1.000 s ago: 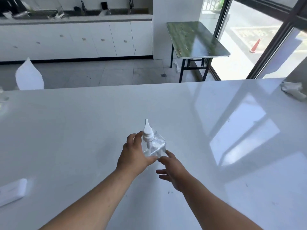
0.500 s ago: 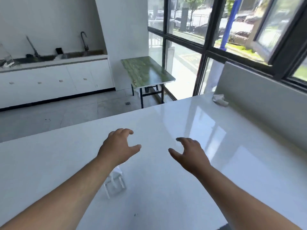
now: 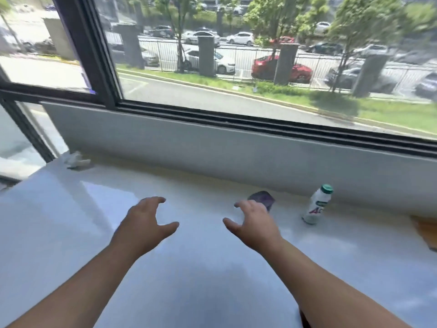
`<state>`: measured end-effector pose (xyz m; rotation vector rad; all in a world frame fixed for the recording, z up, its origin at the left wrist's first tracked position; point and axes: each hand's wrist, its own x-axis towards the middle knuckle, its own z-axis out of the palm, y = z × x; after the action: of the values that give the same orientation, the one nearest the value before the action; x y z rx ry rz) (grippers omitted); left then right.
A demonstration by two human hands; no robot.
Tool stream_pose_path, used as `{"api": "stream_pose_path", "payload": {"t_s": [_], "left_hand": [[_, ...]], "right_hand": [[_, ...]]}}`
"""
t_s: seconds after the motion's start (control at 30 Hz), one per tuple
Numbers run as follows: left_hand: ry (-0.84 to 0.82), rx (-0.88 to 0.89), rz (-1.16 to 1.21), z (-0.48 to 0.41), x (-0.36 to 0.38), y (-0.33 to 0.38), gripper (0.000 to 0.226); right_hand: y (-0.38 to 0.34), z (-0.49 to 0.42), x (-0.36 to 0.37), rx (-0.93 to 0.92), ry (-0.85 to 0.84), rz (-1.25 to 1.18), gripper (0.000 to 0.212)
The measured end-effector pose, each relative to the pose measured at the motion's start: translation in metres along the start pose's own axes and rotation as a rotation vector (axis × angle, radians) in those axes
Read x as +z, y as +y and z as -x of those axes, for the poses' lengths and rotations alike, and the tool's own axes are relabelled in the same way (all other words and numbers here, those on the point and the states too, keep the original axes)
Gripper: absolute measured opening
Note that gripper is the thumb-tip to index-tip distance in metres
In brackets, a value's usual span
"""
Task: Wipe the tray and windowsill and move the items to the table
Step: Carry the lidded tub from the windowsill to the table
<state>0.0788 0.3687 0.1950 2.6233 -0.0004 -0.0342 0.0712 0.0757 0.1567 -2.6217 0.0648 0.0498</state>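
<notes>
Head view, blurred by motion. Both my arms reach forward over the glossy white tabletop point(image 3: 71, 221), palms down.

Left hand point(image 3: 144, 223): fingers spread and curled loosely, thumb out to the side, wide open, holding nothing. It hovers over bare table surface.

Right hand point(image 3: 256, 224): also open, fingers curled downward, thumb pointing inward, nothing in its grasp. Its fingertips overlap the near edge of a small purple rounded object point(image 3: 262, 198) lying on the white surface by the wall; I cannot tell whether they touch it, and blur hides what the object is.

White plastic bottle with green cap and a red-lettered label point(image 3: 316, 204): stands tilted in view, to the right of the purple object, near the grey wall point(image 3: 212, 147) under the black-framed window point(image 3: 99, 55).

Crumpled white cloth or tissue point(image 3: 76, 160): far left, at the back of the surface against the wall, well apart from both hands.

Brownish-orange flat item point(image 3: 428, 230): cut off at the right edge, beyond the bottle; not identifiable.
</notes>
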Motion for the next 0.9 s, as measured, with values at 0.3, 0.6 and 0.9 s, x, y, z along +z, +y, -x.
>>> {"api": "stream_pose_path", "payload": {"t_s": [0.3,0.6,0.9], "left_hand": [[-0.269,0.161,-0.089,-0.116,0.181,0.187,0.087],[-0.367,0.158,-0.165,-0.174,0.285,0.214,0.092],[-0.259,0.000,-0.056,-0.134,0.215,0.137,0.084]], "right_hand": [[0.208,-0.068,-0.030,0.351,-0.041,-0.192,0.062],[0.235,-0.111,0.039,0.615,-0.267,-0.758,0.072],[0.136,-0.108,0.066,0.651,-0.450,-0.947,0.066]]}}
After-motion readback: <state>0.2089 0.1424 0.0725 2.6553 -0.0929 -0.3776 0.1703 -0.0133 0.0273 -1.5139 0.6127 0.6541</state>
